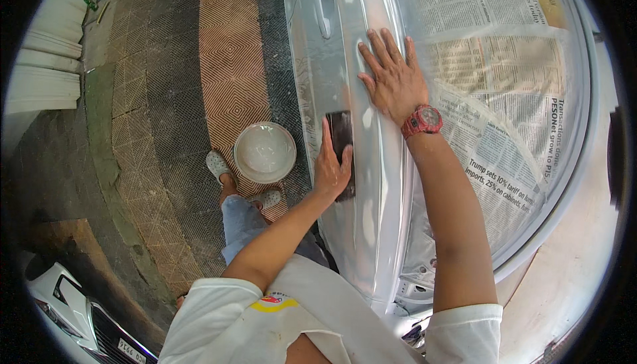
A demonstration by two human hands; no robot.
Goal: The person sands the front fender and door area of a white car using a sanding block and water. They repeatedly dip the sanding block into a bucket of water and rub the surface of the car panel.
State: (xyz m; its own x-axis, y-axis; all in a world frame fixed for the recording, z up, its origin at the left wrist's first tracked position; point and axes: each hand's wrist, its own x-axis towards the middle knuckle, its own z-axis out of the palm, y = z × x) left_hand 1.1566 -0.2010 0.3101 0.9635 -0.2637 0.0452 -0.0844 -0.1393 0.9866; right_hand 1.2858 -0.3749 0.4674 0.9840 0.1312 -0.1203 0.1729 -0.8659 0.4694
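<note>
My left hand [331,168] presses a dark rectangular sandpaper sheet [341,129] against the side of a silver car door [318,85]. Its thumb and index finger lie along the sheet, and the other fingers are partly hidden. Higher up, my right hand [397,86] rests palm down on the door's upper edge, fingers spread, holding nothing. A red watch [424,120] is on that wrist. The door's surface looks wet and glossy, and a door handle [322,5] sits ahead of both hands.
Newspaper [491,65] under clear plastic covers the window area at right. A round tub [265,152] of cloudy liquid stands on the patterned tile floor [232,45], beside my feet in clogs. A white car [73,304] is at lower left, with white corrugated panels [50,59] at upper left.
</note>
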